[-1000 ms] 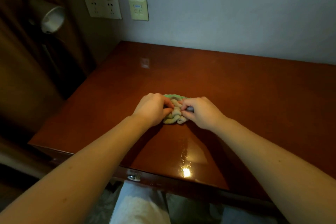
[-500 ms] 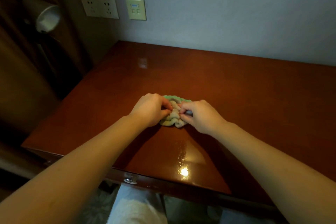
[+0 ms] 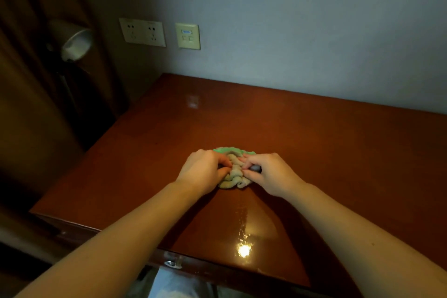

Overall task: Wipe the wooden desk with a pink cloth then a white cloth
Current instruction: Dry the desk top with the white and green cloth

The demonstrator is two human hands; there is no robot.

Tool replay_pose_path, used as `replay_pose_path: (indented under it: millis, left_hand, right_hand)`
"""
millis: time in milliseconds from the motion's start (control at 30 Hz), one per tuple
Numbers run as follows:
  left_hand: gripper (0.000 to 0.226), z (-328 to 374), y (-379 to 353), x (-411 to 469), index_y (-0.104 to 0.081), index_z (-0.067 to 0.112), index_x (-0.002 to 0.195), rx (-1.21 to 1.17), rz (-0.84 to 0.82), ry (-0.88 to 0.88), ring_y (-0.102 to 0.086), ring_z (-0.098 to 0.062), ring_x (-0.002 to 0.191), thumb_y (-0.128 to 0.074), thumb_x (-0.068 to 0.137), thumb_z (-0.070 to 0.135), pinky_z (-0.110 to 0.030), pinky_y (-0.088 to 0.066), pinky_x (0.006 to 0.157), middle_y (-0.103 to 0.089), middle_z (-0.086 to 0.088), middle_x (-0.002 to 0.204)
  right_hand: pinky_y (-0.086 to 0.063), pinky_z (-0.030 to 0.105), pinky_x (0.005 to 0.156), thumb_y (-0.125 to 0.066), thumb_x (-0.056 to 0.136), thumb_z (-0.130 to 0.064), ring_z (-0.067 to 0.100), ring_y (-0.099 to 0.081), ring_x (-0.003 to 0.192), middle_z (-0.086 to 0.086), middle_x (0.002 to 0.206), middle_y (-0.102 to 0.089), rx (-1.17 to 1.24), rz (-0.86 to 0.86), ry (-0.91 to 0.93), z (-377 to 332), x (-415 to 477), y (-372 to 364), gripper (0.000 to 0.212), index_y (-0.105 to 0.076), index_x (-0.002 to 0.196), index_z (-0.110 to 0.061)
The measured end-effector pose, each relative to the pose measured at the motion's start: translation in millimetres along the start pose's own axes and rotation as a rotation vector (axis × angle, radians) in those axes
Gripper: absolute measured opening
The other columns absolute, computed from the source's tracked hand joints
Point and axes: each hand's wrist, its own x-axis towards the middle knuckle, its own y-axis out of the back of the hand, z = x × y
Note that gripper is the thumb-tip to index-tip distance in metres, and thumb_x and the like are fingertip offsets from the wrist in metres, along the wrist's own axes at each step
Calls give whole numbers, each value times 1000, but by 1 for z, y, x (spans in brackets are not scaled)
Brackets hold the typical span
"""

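The bunched cloth [image 3: 233,178] lies on the tabletop [image 3: 338,152] between both grips; left hand [image 3: 203,172] and right hand [image 3: 273,173] each pinch its folds. Its green edge shows just beyond them.

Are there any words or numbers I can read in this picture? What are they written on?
No text here can be read.
Yellowish wall plate: a tiny blue label near its top, too blurred to read.
Double socket plate: plug holes and faint marks along the top, too small to read.
Wooden desk and cloth: no writing shows.
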Motion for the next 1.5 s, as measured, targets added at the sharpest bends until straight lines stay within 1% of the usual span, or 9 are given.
replay_pose_path:
  millis: [167,333,500,733,967,1100,1233,1367,1500]
  left_hand:
    - [16,5,11,20,-74,35,105,13,-45,28,-64,-13,101,-65,91,37,-33,-54,90,-72,10,110]
    - [17,0,-4,2,-73,36,107,-37,10,-17,-64,-6,97,-65,92,38,-26,-52,90,-71,15,109]
    - [19,5,1,30,-72,36,108,6,3,12,-64,-15,104,-63,92,39,-32,-53,90,-71,8,114]
    - [18,-10,-8,-2,-70,39,108,-68,-20,-106,-64,-1,88,-62,92,42,-29,-54,84,-71,18,104]
    - [18,1,4,36,-72,35,108,35,-27,-36,-64,-15,98,-63,92,39,-32,-53,87,-71,9,108]
    - [15,-10,-9,17,-72,38,104,-9,-10,-62,-65,-8,91,-65,91,40,-32,-55,86,-72,15,102]
    - [15,-4,3,40,-72,35,104,22,-31,-39,-65,-12,90,-63,92,39,-33,-55,85,-72,11,102]
    - [19,-7,8,48,-74,34,91,-19,-70,-25,-66,-8,76,-58,92,44,-36,-58,76,-72,11,84]
    - [21,-15,2,34,-75,37,106,-59,-88,-109,-64,-5,104,-64,91,47,-34,-54,94,-70,16,114]
  right_hand:
    - [-55,35,83,-68,92,-31,13,-64,96,-9,98,-69,-126,-2,-59,-8,22,10,4,-68,89,-32]
    - [-55,34,90,-70,91,-30,9,-64,110,-9,110,-72,-55,16,-16,3,-1,-2,3,-71,93,-29]
    - [-52,30,80,-69,91,-30,14,-64,96,-9,98,-69,-143,-4,-60,-4,29,17,1,-69,92,-30]
    - [-55,41,82,-68,90,-26,19,-66,102,-3,100,-73,-85,35,-17,-8,-9,-6,4,-64,88,-28]
    - [-52,35,76,-65,92,-25,18,-61,88,-5,91,-67,-200,11,-73,-13,29,16,3,-68,89,-25]
    - [-52,35,71,-65,92,-26,16,-61,82,-7,87,-67,-137,11,-43,-10,6,1,4,-63,89,-29]
    - [-51,36,81,-65,92,-27,19,-59,94,-3,96,-69,-159,32,-55,-9,33,11,2,-66,93,-26]
    - [-54,40,77,-64,92,-29,20,-63,90,-4,93,-70,-157,61,-81,-5,32,4,2,-66,93,-27]
    - [-55,36,84,-67,92,-31,13,-66,101,-6,106,-73,-69,31,-19,7,19,1,2,-68,93,-30]
